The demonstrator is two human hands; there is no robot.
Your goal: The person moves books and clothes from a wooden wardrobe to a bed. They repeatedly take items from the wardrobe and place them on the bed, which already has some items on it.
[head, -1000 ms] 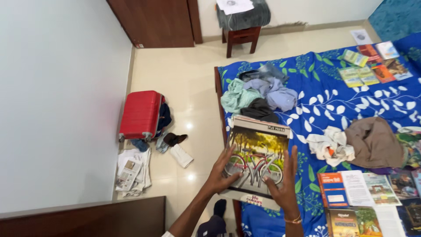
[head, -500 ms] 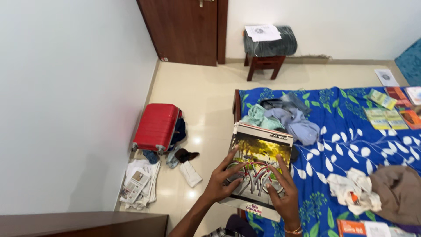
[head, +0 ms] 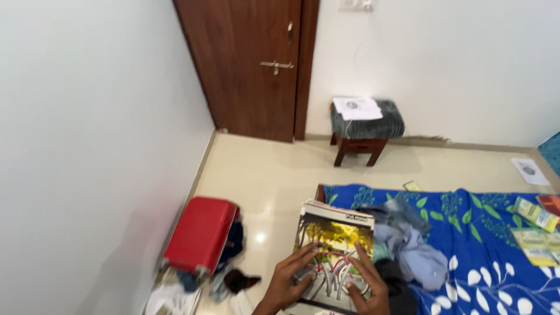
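Your left hand [head: 290, 281] and right hand [head: 366, 287] both rest on the cover of a stack of magazines [head: 333, 256], fingers spread flat across the picture of bicycles under yellow trees. Neither hand is closed around it; the fingertips press down on the lower half of the cover, left hand on its left part, right hand on its right part. The stack sits at the near corner of the bed [head: 466, 245], tilted slightly, its far edge pointing away from your hands toward the door.

Just right of your right hand lies a heap of clothes [head: 408, 245] in grey-blue and denim, on the blue sheet with white and green leaves; a dark garment touches the magazines' right edge. Far to the right of that hand, near the frame edge, some green and yellow booklets [head: 534, 227] lie on the sheet.

Left of your left hand, down on the floor, is a red suitcase [head: 199, 233] with dark clothing spilling beside it. Well beyond both hands stands a small wooden stool [head: 364, 125] with a grey cushion and a sheet of paper on top, next to a brown door [head: 254, 64].
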